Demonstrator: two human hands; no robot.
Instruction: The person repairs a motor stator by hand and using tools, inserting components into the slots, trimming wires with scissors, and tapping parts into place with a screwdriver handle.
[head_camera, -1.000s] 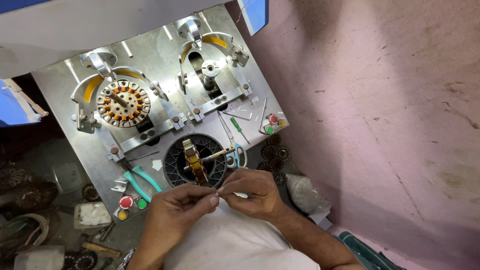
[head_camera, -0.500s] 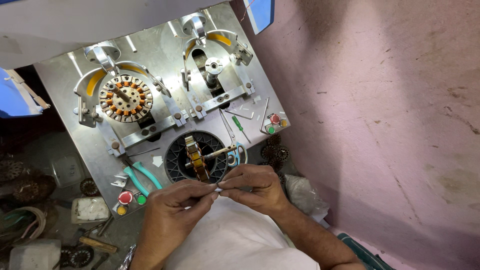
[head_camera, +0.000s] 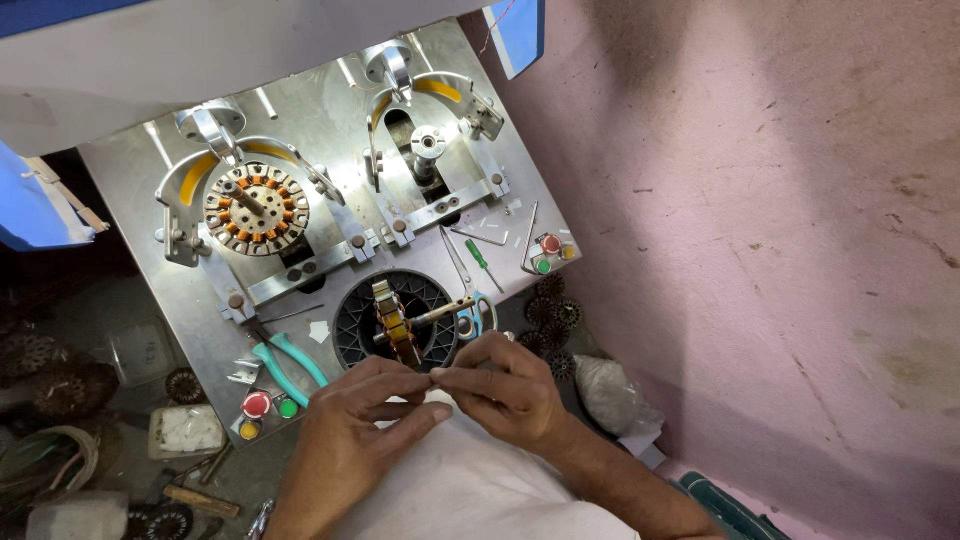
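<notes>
Since a second ago, the left hand (head_camera: 345, 440) and right hand (head_camera: 510, 385) remain pinched together, probably on thin wire, below the black round slotted stator (head_camera: 395, 320).

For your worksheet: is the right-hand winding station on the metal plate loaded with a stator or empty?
Empty: the right station shows only a bare spindle, while the left station carries a copper-wound stator.

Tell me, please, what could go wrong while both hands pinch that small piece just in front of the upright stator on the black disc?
The left hand and right hand pinch something too small to identify; it could slip onto the cluttered floor. The stator stands on edge on the black disc, so a knuckle might tip it. The scissors lie close to the right hand.
</notes>
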